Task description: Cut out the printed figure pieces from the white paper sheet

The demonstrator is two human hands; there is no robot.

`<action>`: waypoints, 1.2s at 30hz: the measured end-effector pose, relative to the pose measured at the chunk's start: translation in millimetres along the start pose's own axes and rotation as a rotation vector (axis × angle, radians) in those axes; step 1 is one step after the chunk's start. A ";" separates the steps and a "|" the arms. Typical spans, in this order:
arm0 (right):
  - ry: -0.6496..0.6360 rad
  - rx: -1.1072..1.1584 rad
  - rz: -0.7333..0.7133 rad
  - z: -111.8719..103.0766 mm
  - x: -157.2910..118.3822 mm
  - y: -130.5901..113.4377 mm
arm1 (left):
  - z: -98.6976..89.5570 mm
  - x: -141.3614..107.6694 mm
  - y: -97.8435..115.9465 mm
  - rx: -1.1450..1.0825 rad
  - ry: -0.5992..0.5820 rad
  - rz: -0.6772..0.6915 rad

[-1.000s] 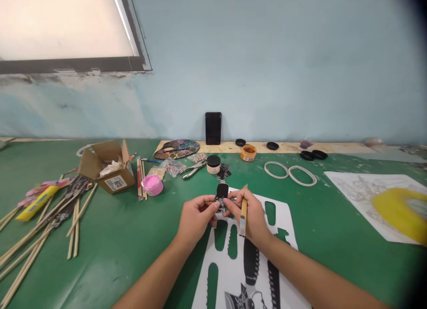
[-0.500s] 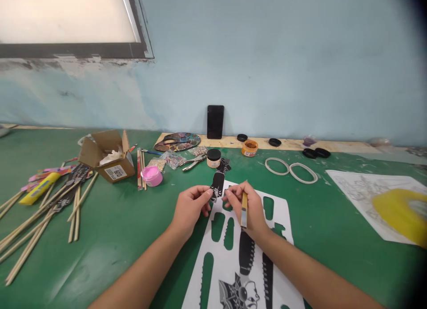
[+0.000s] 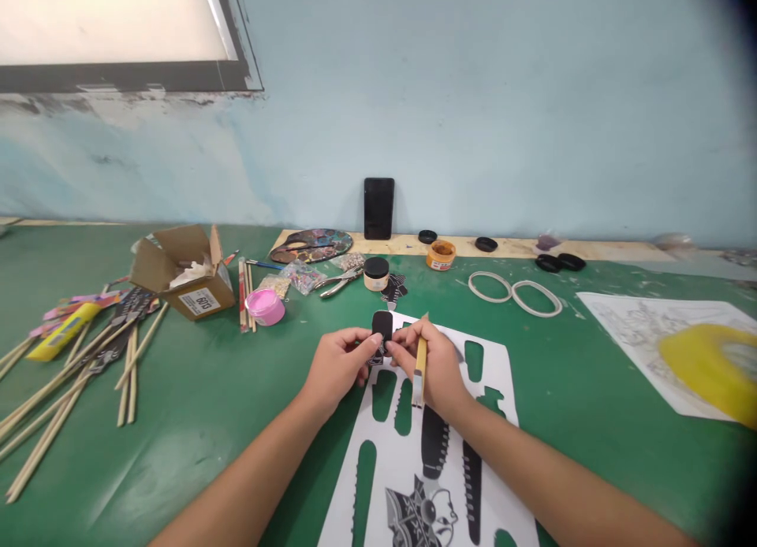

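Between thumb and fingers, my left hand (image 3: 340, 366) pinches a small black cutout (image 3: 382, 326) with white patterning at its lower end. The fingertips of my right hand (image 3: 434, 366) touch the cutout's right side. A yellow-handled cutter (image 3: 419, 366) is also held in my right hand, its blade end pointing down toward me. Beneath both hands lies a white sheet (image 3: 390, 460) with several cut-out holes and printed black shapes. Another patterned black cutout (image 3: 394, 288) rests just beyond the sheet.
An open cardboard box (image 3: 198, 291), pink tub (image 3: 265, 306) and wooden sticks (image 3: 53, 409) are on the left. Behind stand a black-lidded jar (image 3: 376, 274), an orange jar (image 3: 441, 255) and a phone (image 3: 378, 208). White rings (image 3: 490, 287) and yellow tape (image 3: 710, 370) lie right.
The black cutout has turned more upright between my hands, and my right fingertips have moved in against it. The cutter has tilted slightly. The whole view has shifted a little.
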State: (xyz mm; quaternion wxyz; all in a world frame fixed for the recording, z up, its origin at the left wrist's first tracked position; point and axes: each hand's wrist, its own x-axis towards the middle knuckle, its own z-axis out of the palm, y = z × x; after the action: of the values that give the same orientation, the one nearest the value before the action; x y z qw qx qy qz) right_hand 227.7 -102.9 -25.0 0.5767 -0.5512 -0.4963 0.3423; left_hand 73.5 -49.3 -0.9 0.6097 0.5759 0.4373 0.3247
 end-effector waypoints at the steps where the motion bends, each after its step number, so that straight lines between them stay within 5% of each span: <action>1: 0.006 -0.022 -0.015 0.1 -0.3 -0.6 | -0.1 -0.4 0.3 0.015 0.009 -0.006; 8: 0.002 -0.115 -0.106 -0.8 0.1 -2.0 | 0.3 0.2 -1.7 0.002 0.027 -0.012; 20: -0.055 -0.022 -0.045 -1.7 0.1 4.0 | -1.6 4.1 -7.5 0.063 -0.062 -0.006; 36: 0.020 0.047 -0.024 -1.0 4.3 4.1 | 0.4 2.5 -8.5 0.240 0.046 0.123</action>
State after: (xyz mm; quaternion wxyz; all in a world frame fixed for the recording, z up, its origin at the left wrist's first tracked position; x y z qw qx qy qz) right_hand 230.5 -98.5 -28.1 0.5986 -0.5348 -0.4889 0.3414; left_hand 73.9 -48.3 -9.7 0.5053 0.6628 0.4507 0.3198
